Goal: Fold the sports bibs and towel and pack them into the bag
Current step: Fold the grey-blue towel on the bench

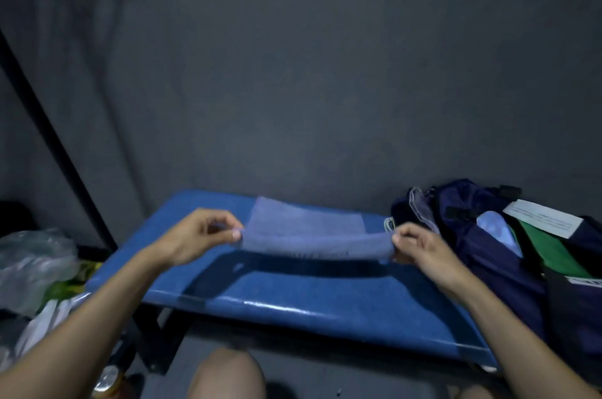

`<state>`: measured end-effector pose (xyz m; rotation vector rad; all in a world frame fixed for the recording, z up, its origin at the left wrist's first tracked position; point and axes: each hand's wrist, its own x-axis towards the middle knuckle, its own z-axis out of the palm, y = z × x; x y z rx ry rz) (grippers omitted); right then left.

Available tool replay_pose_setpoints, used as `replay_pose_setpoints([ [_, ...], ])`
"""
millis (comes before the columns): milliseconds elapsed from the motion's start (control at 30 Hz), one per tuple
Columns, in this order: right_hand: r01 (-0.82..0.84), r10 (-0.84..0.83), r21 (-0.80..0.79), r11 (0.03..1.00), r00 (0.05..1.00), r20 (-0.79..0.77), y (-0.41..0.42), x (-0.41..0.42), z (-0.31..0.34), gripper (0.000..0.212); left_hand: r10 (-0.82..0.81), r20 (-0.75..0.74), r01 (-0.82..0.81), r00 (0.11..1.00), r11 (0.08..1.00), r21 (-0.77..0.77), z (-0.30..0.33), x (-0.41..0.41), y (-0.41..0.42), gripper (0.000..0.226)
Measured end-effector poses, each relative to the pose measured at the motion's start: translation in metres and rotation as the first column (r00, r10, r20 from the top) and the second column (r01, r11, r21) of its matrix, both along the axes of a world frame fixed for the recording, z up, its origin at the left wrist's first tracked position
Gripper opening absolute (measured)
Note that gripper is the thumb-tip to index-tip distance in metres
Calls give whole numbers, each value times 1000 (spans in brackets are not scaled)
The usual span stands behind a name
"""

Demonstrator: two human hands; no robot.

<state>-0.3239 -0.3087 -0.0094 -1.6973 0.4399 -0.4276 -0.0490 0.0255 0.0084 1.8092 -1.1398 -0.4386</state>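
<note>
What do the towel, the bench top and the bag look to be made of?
Towel: soft matte cloth, probably terry or microfibre; it sags between the left hand and right hand. Bench top: blue padding under a glossy cover, likely vinyl; its front edge shows bright glare. Bag: dark navy woven synthetic, perhaps nylon; it creases with a faint sheen.

A plain pale blue terry towel (306,232) lies on the glossy royal-blue padded worktop (325,297). Right of the worktop, a navy fabric bag (482,255) shows a green cloth (550,252) and a white printed label (542,218).
</note>
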Motion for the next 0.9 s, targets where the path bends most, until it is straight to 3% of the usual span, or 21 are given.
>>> replay_pose_setpoints([
  [100, -103, 109, 38, 994, 974, -199, 12, -27, -41, 11, -40, -153, 64, 987, 986, 156, -59, -16, 21, 48],
  [267, -80, 101, 88, 993, 958, -270, 14, -35, -53, 13, -25, -297, 69, 955, 988, 139, -84, -27, 28, 21],
  [400, 115, -137, -108, 987, 965, -223, 7, -1, -44, 19, 144, -293, -121, 945, 988, 97, -73, -8, -5, 7],
  [533, 284, -408, -448, 848, 889, -209, -9, 48, -41, 24, 315, -355, -296, 880, 949, 107, -67, 24, -49, 14],
  [667, 184, -519, -650, 737, 771, -369, -15, 84, -50, 18, 396, -349, -332, 849, 915, 229, -82, 47, -77, 14],
  [900, 43, -558, -753, 656, 699, -447, -25, 102, -72, 22, 474, -217, -404, 854, 865, 299, -99, 63, -89, 16],
])
